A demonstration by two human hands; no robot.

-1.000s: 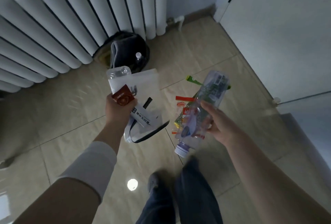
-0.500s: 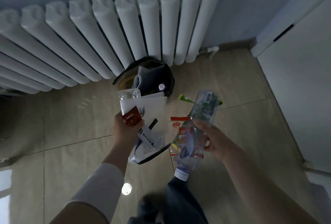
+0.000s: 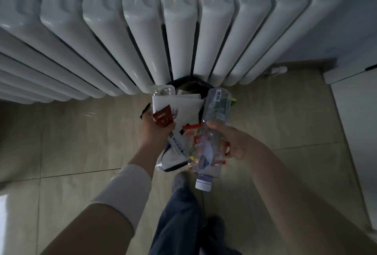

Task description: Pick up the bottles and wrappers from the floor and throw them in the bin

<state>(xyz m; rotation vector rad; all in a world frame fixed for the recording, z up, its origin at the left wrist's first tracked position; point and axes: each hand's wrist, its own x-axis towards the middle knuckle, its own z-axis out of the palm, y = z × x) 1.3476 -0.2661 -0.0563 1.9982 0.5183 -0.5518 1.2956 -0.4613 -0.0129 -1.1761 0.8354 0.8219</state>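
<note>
My left hand [image 3: 156, 132] grips a bundle of wrappers: a white pouch [image 3: 181, 110], a small red-brown packet [image 3: 163, 119] and a crumpled clear bottle [image 3: 162, 90] behind them. My right hand [image 3: 234, 142] holds a clear plastic bottle [image 3: 212, 132], cap pointing down, together with a red and orange wrapper [image 3: 190, 132]. Both bundles hang right above the dark bin [image 3: 187, 82], which stands against the radiator foot and is mostly hidden behind them.
A white column radiator [image 3: 163, 30] fills the upper half, close in front. Beige floor tiles [image 3: 71, 142] spread left and right. A white cabinet or door [image 3: 357, 122] stands at the right edge. My legs in dark trousers [image 3: 181, 214] are below.
I have stepped closer to the radiator; the bin has come from well ahead to directly under my hands. Both hands keep the same grip on their loads.
</note>
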